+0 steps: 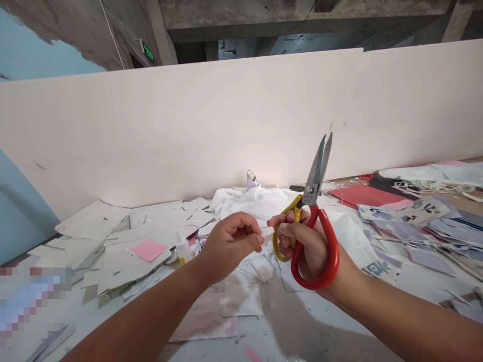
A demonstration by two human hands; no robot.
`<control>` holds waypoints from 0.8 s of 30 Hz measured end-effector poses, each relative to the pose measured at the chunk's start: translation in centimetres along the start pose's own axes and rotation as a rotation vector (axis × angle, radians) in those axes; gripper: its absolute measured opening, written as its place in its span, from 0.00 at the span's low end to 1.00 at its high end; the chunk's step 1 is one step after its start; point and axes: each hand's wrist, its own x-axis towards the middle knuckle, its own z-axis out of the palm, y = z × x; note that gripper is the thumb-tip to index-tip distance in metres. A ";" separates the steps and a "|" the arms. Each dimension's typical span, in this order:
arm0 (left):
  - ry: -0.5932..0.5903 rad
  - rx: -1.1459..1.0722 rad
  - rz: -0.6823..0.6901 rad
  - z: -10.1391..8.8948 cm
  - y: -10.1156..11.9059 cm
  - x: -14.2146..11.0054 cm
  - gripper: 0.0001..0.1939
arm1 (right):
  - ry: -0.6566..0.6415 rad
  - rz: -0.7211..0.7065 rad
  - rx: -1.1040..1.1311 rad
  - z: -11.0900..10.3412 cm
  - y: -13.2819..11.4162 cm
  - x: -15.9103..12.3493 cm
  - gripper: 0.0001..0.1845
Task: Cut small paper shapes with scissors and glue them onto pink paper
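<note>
Above a littered worktop (271,348), two bare hands face each other, almost meeting. The left hand (236,244) is closed in a pinch, thumb against fingers, on a small pale strip (267,232) that reaches across toward the other hand. The right hand (311,246) grips a pair of scissors (311,192) by red and yellow handles; the blades rise above that hand, well clear of the strip, nearly together. Whether the right fingertips also touch the strip cannot be told.

Just beyond both hands lies a heap of white cloth (249,202). Left of the left hand are a small white bottle (183,249) and, farther out, a pink square (149,249) on pale sheets (98,231). Below the left hand, nearer the wearer, lies a pale pink piece (206,323). Right of the right hand are printed pieces (392,213).

Good handling here seems to rest on a small, firm pinch: hold the strip near its end, lightly taut, so that it neither folds nor slips. The blades are best pointed up and away from the left fingers, with the yellow handle clear of the strip.
</note>
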 end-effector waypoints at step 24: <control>-0.056 0.024 -0.162 0.6 0.1 0.0 0.03 | 0.062 0.015 -0.427 0.4 -0.6 -0.9 0.13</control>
